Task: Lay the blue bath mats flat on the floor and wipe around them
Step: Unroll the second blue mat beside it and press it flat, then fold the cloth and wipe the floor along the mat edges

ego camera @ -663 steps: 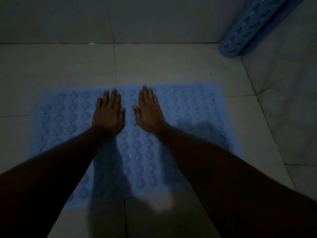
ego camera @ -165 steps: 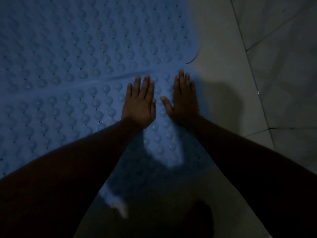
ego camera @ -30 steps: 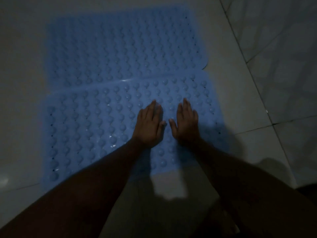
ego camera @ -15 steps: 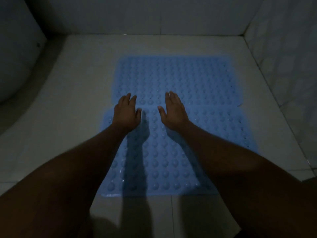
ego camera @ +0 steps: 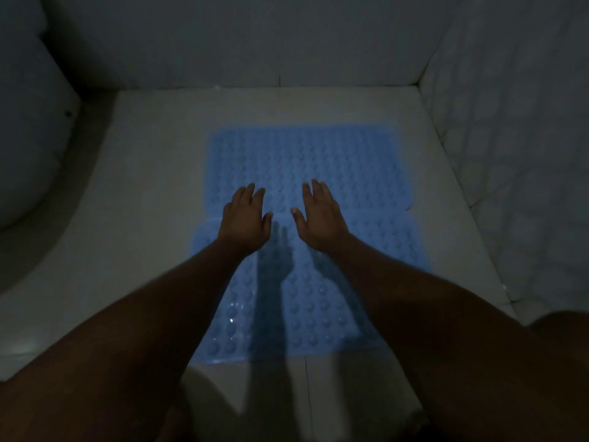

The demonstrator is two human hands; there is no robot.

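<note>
Two blue bath mats with raised bumps lie flat on the pale tiled floor, one behind the other. The far mat (ego camera: 318,154) slightly overlaps the near mat (ego camera: 302,314) along a seam at mid-frame. My left hand (ego camera: 243,216) and my right hand (ego camera: 320,215) hover palm down above that seam, fingers spread, holding nothing. Their shadows fall on the near mat, so the hands are lifted off it. My forearms cover parts of the near mat's left and right sides.
A white rounded fixture, likely a toilet base (ego camera: 28,138), stands at the left. A tiled wall (ego camera: 287,43) closes the back and another wall (ego camera: 516,154) the right. Bare floor (ego camera: 143,202) lies between the mats and the fixture.
My head has risen and pulled back, so both mats and the room corner now show. My hands have lifted off the near mat and moved apart; their shadows now fall below them.
</note>
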